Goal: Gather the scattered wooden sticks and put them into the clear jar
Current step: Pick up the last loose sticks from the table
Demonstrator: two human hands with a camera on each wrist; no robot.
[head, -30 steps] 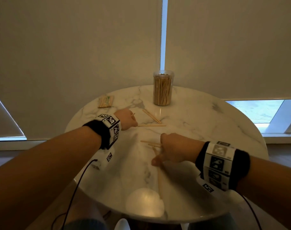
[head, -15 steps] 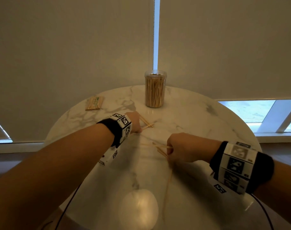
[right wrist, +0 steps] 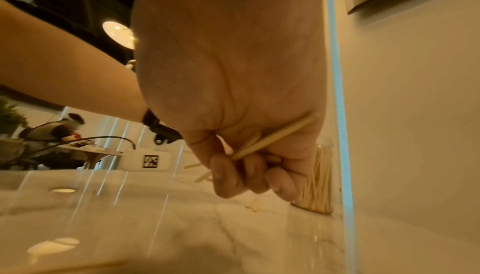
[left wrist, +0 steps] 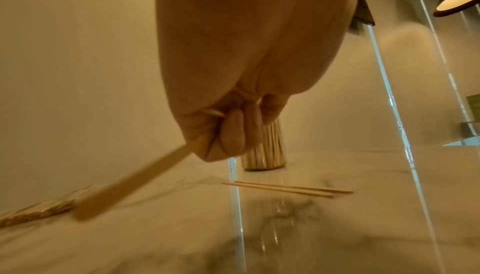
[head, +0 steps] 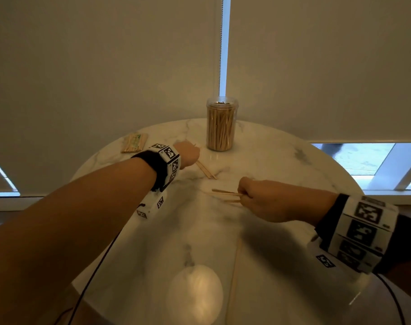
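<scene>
Both hands are closed around wooden sticks above a round marble table (head: 282, 165). A flat stick (left wrist: 135, 177) is gripped in the left hand (head: 188, 154), pointing away from the jar. A few thin sticks (head: 225, 192) are pinched in the right hand (head: 267, 200), their free ends pointing toward nine o'clock. Two loose sticks (head: 205, 170) are seen lying side by side between the hands, their long axis running from ten to four o'clock. A clear jar (head: 221, 125), already nearly full, stands upright at twelve o'clock. It is judged nearer the left hand, which sits just beside it.
</scene>
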